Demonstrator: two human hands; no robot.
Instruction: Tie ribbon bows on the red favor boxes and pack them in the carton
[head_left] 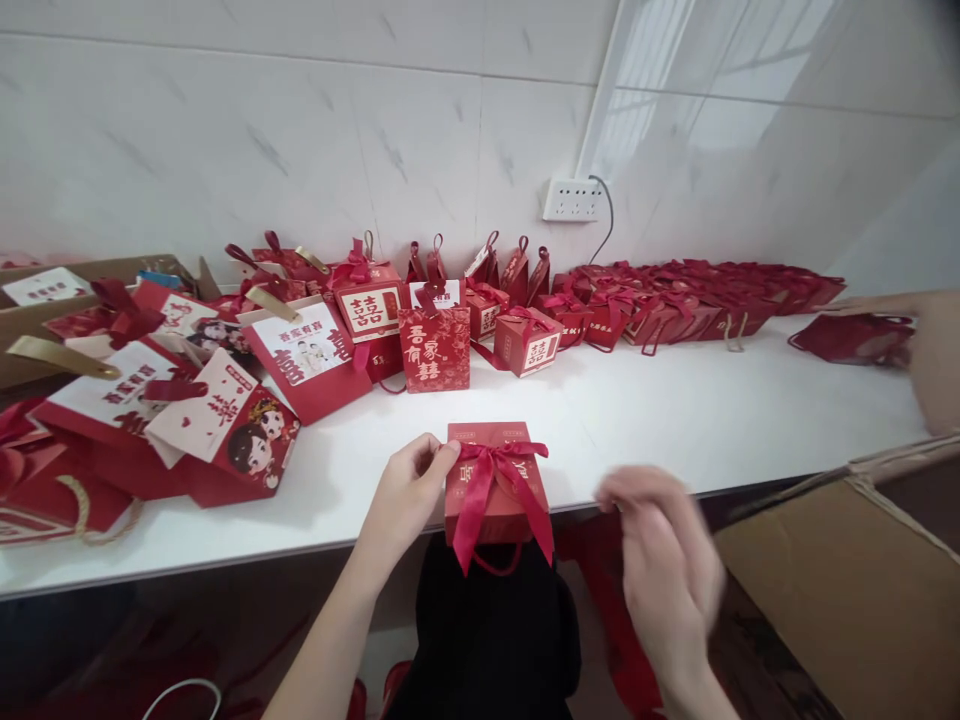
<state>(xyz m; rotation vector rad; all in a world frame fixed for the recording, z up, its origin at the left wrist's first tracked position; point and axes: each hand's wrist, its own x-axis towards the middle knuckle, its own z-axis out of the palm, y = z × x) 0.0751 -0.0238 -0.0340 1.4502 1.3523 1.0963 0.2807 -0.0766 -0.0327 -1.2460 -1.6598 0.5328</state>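
Note:
A red gift box (459,490) with a bright red ribbon bow (487,475) on its lid sits at the front edge of the white table, its red cord handle (504,565) hanging over the edge. My left hand (412,490) is closed at the box's upper left corner, thumb and forefinger pinching it by the ribbon's end. Off to the right, apart from the box, my right hand (664,560) hangs in the air before the table edge. Its fingers are bent and blurred by motion, so whether it holds anything is unclear.
Red boxes and bags (247,430) crowd the left of the white table (600,410). A red card-fronted box (437,350) stands just behind mine, and many ribboned boxes (675,310) line the wall. A cardboard box (847,570) is at right. Another person's arm (934,350) reaches in there.

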